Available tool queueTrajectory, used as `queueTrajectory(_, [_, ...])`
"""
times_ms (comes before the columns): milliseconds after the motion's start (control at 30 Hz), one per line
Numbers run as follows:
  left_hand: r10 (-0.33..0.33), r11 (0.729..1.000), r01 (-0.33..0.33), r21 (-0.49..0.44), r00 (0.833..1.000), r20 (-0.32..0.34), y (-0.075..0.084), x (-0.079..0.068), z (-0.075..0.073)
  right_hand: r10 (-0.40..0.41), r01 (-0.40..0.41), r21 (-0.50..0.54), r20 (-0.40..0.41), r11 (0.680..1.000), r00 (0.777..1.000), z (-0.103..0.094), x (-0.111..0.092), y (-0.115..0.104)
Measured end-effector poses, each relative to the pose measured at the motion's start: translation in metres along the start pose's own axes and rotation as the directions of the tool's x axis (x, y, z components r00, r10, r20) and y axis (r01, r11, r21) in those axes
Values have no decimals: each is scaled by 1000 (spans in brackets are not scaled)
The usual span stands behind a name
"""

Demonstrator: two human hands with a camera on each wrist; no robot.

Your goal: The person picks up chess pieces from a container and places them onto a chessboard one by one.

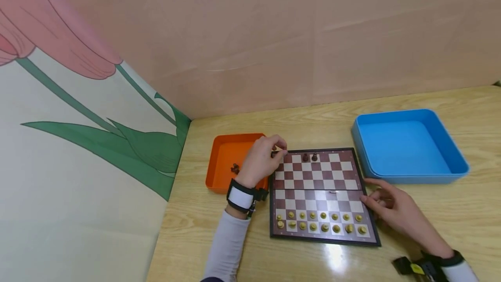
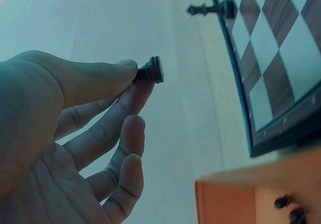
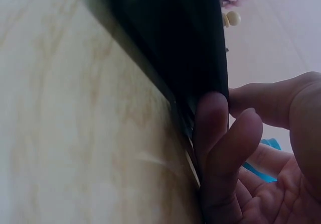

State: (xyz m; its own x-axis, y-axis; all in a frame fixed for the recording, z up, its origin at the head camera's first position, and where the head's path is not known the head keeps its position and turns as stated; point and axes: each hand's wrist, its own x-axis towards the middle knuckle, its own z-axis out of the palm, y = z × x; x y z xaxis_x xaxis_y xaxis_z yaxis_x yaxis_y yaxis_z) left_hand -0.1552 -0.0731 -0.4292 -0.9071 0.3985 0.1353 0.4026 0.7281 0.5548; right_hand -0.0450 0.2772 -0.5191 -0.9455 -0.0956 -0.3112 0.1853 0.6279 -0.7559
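Observation:
Between thumb and fingertip, my left hand pinches a dark chess piece, its round base showing in the left wrist view. This hand is over the board's far left corner, beside the orange tray. Two dark chess pieces stand on the far row of the chessboard. Gold chess pieces fill the two near rows. At the board's right edge, my right hand grips the rim, thumb on top and fingers against the side, as the right wrist view shows.
Loose dark chess pieces lie inside the orange tray, left of the board. A blue tray stands to the right, close to the board's far right corner. Behind the wooden table rises a wall.

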Motion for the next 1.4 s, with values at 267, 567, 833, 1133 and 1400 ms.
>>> queueTrajectory(267, [8,999,-9,32,1000,18,8,5,17,-1,1,-4,-6,1000,1000,0,0,0])
queueTrajectory(567, [17,994,-14,105,1000,-22,6,8,36,-1,1,-2,-2,1000,1000,0,0,0])
queueTrajectory(833, [-16,994,17,111,1000,-13,2,11,46,-4,4,-22,-7,1000,1000,1,0,1])
queueTrajectory(1133, [-9,990,10,141,1000,-11,1,14,52,-6,5,-34,-11,999,1000,0,2,1])
queueTrajectory(1400, [-6,991,6,136,1000,-1,0,15,52,-19,19,-27,-13,999,1000,0,1,1])
